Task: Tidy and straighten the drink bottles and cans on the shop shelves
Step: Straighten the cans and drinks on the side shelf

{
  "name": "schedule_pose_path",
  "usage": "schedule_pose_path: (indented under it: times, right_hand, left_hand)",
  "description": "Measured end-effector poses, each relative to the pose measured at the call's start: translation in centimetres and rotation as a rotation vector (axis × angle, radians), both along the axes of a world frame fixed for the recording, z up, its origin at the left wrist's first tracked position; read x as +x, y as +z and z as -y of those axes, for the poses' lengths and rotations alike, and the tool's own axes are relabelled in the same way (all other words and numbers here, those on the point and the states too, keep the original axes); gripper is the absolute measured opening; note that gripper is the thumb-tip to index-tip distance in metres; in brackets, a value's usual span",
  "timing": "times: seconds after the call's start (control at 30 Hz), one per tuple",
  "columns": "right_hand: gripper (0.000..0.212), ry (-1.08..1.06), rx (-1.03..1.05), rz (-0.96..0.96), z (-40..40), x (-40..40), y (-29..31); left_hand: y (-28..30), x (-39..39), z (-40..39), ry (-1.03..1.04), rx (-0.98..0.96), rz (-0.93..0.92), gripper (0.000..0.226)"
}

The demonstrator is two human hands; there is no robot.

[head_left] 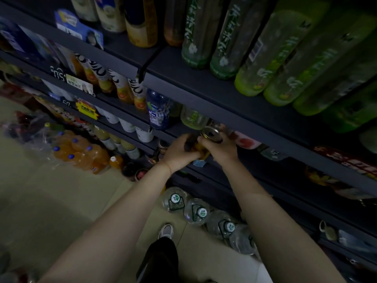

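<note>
Both hands meet at the front edge of a dark shelf (224,111), the landmark here, just below the blue-labelled bottle (158,111) and a pale yellow-green bottle (193,119) that stand on the tier under it. The right hand (221,149) has its fingers curled round a can (210,132) whose silver top faces the camera; the can's side shows dark and gold, but no brand can be read on it. The left hand (179,153) is curled too, gripping something dark and gold pressed against the right hand; whether that is a second can or part of the same one cannot be told. On top of the shelf stand tall green bottles (275,64) with white vertical characters and small white flowers on their labels, too blurred to read. Left of the hands, a row of orange-bottomed bottles (122,90) carries large black lettering on white wrappers, not legible. Further left along the shelf fronts hang a yellow starburst price tag (86,109) and a small digital tag reading about "51.0" (59,75). On the floor below the shelf lie large clear water jugs (196,211) with green-and-white caps, and to the left a shrink-wrapped pack of orange drinks (79,152) with blue caps. A white shoe (166,231) shows between the forearms.
</note>
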State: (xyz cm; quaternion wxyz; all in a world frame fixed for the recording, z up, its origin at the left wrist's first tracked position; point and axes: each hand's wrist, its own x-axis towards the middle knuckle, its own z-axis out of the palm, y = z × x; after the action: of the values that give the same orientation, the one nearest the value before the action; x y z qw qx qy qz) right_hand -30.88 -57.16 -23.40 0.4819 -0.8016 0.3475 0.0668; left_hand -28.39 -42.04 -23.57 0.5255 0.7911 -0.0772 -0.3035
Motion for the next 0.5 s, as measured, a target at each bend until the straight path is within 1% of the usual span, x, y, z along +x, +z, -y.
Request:
schedule_pose_path:
  times: [0.07,0.1,0.17,0.23,0.3,0.33,0.4,0.43,0.5]
  right_hand:
    - [0.046,0.039,0.090,-0.013,-0.2,-1.4,0.8]
    - [0.046,0.064,0.125,-0.018,-0.3,-2.2,1.3]
    - [0.051,0.106,0.170,-0.013,-0.4,-4.0,2.6]
    - [0.057,0.143,0.206,0.020,-0.3,-6.0,4.2]
    - [0.061,0.200,0.246,0.069,0.2,-8.4,6.2]
    - [0.060,0.231,0.269,0.100,0.4,-9.9,7.4]
    - [0.049,0.298,0.289,0.189,1.4,-13.1,10.5]
    - [0.044,0.322,0.293,0.235,2.0,-14.7,12.1]
    - [0.041,0.332,0.306,0.338,3.4,-17.5,15.6]
  left_hand:
    - [0.3,-1.2,0.2,-0.045,0.015,-0.009,0.046]
    - [0.5,-2.0,0.3,-0.050,0.010,-0.022,0.043]
    - [1.3,-3.9,0.3,-0.016,-0.021,-0.042,0.030]
    - [2.9,-6.2,0.3,0.046,-0.058,-0.047,0.024]
    - [4.9,-8.9,0.6,0.108,-0.083,-0.021,0.031]
    - [6.1,-10.4,0.9,0.141,-0.092,0.010,0.040]
    - [9.0,-13.4,2.2,0.215,-0.139,0.085,0.063]
    - [10.6,-14.8,3.0,0.243,-0.178,0.127,0.066]
    - [14.3,-17.4,4.9,0.250,-0.231,0.208,0.060]
